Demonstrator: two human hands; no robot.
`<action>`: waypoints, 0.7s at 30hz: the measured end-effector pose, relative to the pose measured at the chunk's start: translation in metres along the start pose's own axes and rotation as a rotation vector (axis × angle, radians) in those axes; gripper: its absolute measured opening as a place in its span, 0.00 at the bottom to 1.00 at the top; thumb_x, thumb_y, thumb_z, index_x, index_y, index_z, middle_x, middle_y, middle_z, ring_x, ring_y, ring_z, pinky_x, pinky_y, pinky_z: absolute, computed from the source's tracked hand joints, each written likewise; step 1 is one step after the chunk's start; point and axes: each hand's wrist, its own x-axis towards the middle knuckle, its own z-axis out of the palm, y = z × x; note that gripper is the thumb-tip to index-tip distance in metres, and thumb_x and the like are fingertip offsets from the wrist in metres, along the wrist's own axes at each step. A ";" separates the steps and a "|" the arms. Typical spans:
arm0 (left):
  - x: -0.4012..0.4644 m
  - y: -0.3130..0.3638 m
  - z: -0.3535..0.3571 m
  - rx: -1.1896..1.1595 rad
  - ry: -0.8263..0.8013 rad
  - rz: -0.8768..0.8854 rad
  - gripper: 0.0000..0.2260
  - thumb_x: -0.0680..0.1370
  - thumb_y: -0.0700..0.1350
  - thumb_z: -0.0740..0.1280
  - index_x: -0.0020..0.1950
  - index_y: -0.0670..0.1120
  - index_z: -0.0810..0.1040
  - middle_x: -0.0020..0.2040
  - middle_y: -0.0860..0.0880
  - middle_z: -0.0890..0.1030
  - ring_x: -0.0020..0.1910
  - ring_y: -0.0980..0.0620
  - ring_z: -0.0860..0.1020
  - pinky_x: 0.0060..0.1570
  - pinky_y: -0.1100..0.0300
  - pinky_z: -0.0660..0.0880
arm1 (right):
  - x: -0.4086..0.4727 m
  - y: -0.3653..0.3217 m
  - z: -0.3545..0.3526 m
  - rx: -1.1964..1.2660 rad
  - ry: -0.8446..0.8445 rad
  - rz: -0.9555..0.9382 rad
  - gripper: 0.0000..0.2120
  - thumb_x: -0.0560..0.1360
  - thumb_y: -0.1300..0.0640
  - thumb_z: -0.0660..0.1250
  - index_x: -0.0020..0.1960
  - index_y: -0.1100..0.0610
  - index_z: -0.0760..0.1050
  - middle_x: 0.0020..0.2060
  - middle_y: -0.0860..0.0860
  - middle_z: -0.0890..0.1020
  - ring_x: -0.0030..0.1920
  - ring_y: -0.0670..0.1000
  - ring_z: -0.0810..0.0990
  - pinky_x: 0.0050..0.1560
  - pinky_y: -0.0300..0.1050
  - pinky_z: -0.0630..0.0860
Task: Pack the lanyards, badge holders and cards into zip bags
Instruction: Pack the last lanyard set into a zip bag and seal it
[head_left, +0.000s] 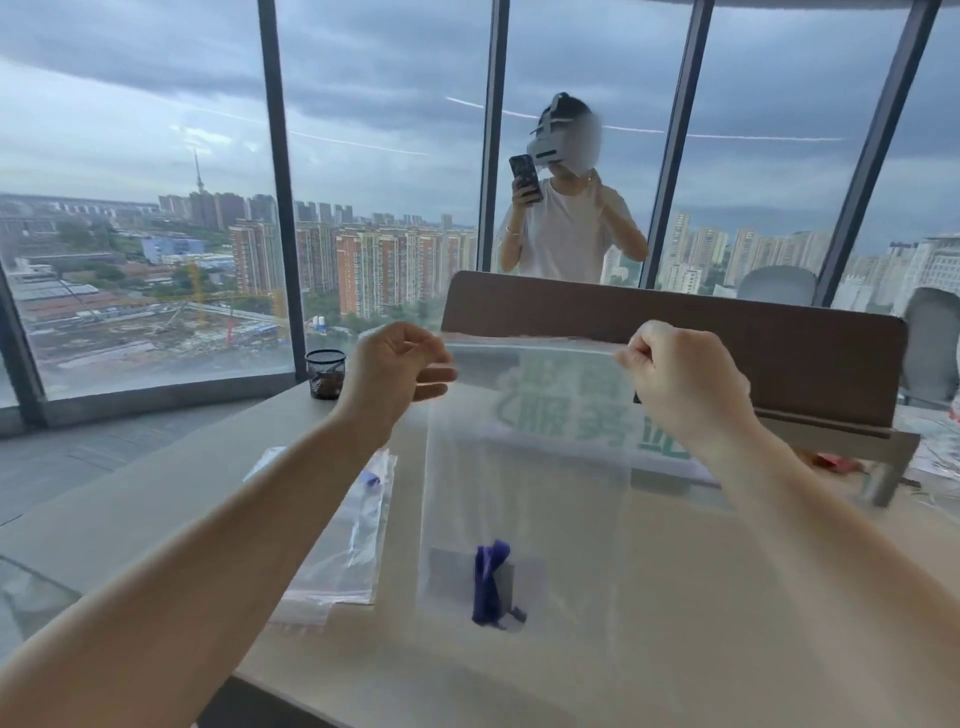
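1. Zip bag (524, 493) hangs upright in the air over the tabletop (156, 499), held by its top edge, probably so the contents drop to the bottom and the zip strip can be run shut.
2. A blue lanyard (488, 582) and what looks like a badge holder (457, 571) sit low inside it; whether a card is there too I cannot tell.
3. Left hand (395, 364) pinches the bag's top left corner, its fingers curled.
4. Right hand (680, 374) is closed in a fist on the top right corner, pulling the edge taut between the two hands.
5. More bags (343, 530) lie flat on the tabletop just left of the hanging one.
6. A mesh cup (325, 373) stands farther back, near the window.
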 end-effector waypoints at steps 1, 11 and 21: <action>0.016 0.002 -0.008 -0.033 0.029 0.001 0.05 0.76 0.36 0.68 0.41 0.42 0.78 0.36 0.44 0.83 0.32 0.51 0.83 0.37 0.57 0.82 | 0.016 -0.010 0.012 0.016 0.033 -0.021 0.10 0.80 0.55 0.63 0.43 0.58 0.76 0.32 0.53 0.79 0.36 0.58 0.78 0.34 0.45 0.66; 0.056 0.015 -0.140 -0.061 0.256 0.164 0.07 0.74 0.35 0.70 0.41 0.46 0.83 0.33 0.51 0.84 0.38 0.53 0.83 0.47 0.62 0.79 | 0.032 -0.119 0.098 0.509 0.184 -0.238 0.07 0.75 0.56 0.69 0.41 0.59 0.79 0.29 0.47 0.79 0.31 0.52 0.80 0.37 0.48 0.77; -0.072 -0.131 -0.212 0.674 0.379 -0.273 0.18 0.76 0.56 0.66 0.33 0.46 0.83 0.30 0.48 0.83 0.34 0.47 0.81 0.43 0.54 0.75 | -0.126 -0.133 0.221 0.391 -0.681 -0.002 0.15 0.72 0.43 0.68 0.39 0.56 0.77 0.37 0.48 0.82 0.40 0.51 0.80 0.42 0.46 0.75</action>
